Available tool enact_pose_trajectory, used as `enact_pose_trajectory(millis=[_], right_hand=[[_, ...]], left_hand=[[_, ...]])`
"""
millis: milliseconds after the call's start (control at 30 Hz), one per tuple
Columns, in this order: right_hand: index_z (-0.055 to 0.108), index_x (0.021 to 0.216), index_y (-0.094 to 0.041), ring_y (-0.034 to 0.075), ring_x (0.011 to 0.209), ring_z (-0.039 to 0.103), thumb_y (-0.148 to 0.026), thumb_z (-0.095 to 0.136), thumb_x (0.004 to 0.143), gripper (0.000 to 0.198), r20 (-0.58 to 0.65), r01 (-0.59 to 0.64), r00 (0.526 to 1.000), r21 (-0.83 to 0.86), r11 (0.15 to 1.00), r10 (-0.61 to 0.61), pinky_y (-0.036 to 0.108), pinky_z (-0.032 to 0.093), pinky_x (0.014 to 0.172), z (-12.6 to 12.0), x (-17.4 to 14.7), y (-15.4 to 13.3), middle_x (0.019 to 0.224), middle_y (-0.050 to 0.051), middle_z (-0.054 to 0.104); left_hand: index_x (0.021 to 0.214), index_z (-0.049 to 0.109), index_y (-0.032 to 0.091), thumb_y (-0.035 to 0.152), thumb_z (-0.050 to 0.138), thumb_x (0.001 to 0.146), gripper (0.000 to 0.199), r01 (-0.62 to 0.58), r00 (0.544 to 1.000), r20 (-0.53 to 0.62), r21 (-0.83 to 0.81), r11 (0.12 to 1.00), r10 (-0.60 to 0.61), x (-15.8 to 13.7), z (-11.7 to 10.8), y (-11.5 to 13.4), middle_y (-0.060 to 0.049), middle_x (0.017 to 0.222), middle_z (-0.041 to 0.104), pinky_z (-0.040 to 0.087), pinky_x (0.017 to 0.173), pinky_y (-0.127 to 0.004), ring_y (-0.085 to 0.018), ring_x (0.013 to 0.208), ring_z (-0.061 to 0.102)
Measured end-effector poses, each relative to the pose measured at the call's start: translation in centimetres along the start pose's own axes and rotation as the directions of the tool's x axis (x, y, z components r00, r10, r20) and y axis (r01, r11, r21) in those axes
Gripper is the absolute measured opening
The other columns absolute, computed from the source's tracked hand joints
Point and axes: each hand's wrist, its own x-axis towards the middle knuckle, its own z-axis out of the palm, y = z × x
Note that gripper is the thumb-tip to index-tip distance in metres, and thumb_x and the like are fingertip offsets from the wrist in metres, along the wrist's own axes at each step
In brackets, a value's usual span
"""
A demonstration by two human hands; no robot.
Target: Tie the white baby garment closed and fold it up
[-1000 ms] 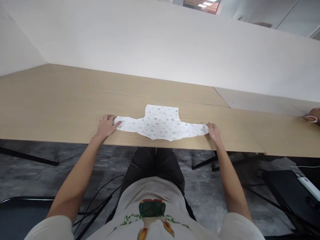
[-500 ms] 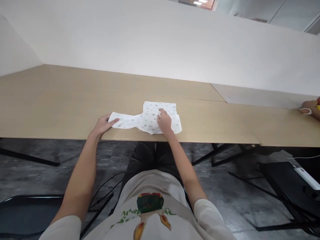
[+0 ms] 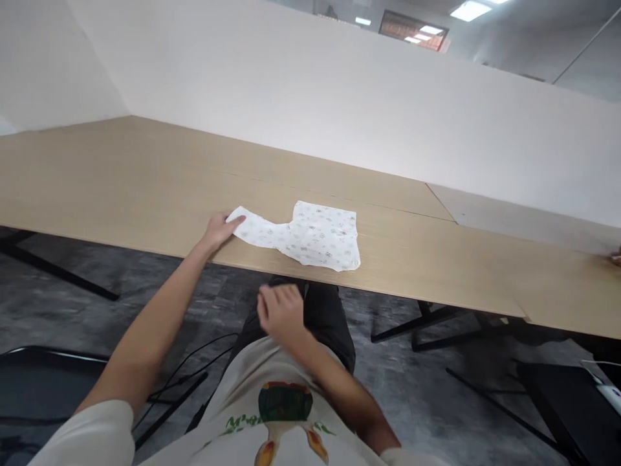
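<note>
Closest to me is the person's pale shirt, with a colourful print across its front. Above the dark trousers, short of the tabletop, hangs the right hand, apart from the cloth. Its fingers look curled inward, but they are blurred, and I cannot tell whether they are fully closed. Black chairs stand on either side, the left one and the right one.

Past the lap, a small white garment with a scattered print lies near the tabletop's front edge. Its wide body is to the right, and one narrow sleeve stretches left. The left hand pinches that sleeve's end, thumb on top. Behind the wooden surface rises a plain white partition, and beyond it ceiling lights glow.
</note>
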Motion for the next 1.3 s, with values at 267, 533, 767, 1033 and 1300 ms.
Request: enact_pose_trajectory(millis=[267, 533, 767, 1033, 1300], right_hand=[[0.064, 0.088, -0.017, 0.019, 0.075, 0.065, -0.028, 0.049, 0.092, 0.019, 0.343, 0.019, 0.939, 0.022, 1.000, -0.026, 0.029, 0.044, 0.066, 3.9, -5.2, -1.1, 0.083, 0.006, 0.070], [0.064, 0.084, -0.017, 0.019, 0.069, 0.066, -0.031, 0.051, 0.091, 0.021, 0.404, 0.014, 0.915, 0.020, 1.000, -0.021, 0.027, 0.044, 0.058, 3.8, -5.9, -1.0, 0.080, 0.007, 0.071], [0.064, 0.083, -0.017, 0.020, 0.071, 0.067, -0.031, 0.049, 0.092, 0.022, 0.381, -0.033, 0.925, 0.089, 0.995, -0.003, 0.028, 0.047, 0.064, 3.6, -6.1, -0.6, 0.081, 0.007, 0.071], [0.066, 0.099, -0.018, 0.019, 0.076, 0.065, -0.023, 0.040, 0.092, 0.028, -0.401, -0.212, 0.881, 0.142, 0.967, 0.252, 0.031, 0.052, 0.072, -4.9, -7.2, 9.6, 0.087, 0.011, 0.069], [0.063, 0.118, -0.019, 0.024, 0.107, 0.059, -0.021, 0.044, 0.091, 0.033, -0.153, -0.056, 0.988, -0.127, 0.990, 0.037, 0.038, 0.052, 0.089, -11.3, -4.0, 20.6, 0.117, 0.014, 0.060]], left_hand=[[0.098, 0.066, 0.009, 0.042, 0.059, 0.077, 0.040, -0.132, 0.989, 0.041, -0.209, 0.969, 0.143, -0.7, 7.0, 8.9, -0.011, 0.086, 0.068, 0.051, 0.065, -0.032, -0.022, 0.074, 0.063], [0.099, 0.070, 0.016, 0.035, 0.055, 0.082, 0.030, -0.417, 0.848, 0.320, -0.086, 0.905, 0.422, -6.1, 17.1, 12.4, -0.008, 0.083, 0.070, 0.047, 0.067, -0.033, -0.019, 0.070, 0.063], [0.096, 0.071, 0.018, 0.033, 0.060, 0.080, 0.025, -0.641, 0.637, 0.531, -0.038, 0.766, 0.559, -8.6, 16.6, 11.6, -0.005, 0.082, 0.070, 0.041, 0.089, -0.039, -0.020, 0.081, 0.063], [0.110, 0.065, 0.021, 0.023, 0.044, 0.085, 0.033, -0.713, 0.679, 0.266, 0.014, 0.701, 0.685, -8.9, 8.2, 4.8, -0.009, 0.116, 0.060, 0.039, 0.100, -0.042, -0.024, 0.111, 0.053], [0.125, 0.057, 0.022, 0.023, 0.044, 0.084, 0.043, -0.720, 0.664, 0.398, 0.112, 0.685, 0.633, -7.2, 5.5, 2.6, -0.011, 0.131, 0.049, 0.036, 0.106, -0.045, -0.026, 0.123, 0.044]])
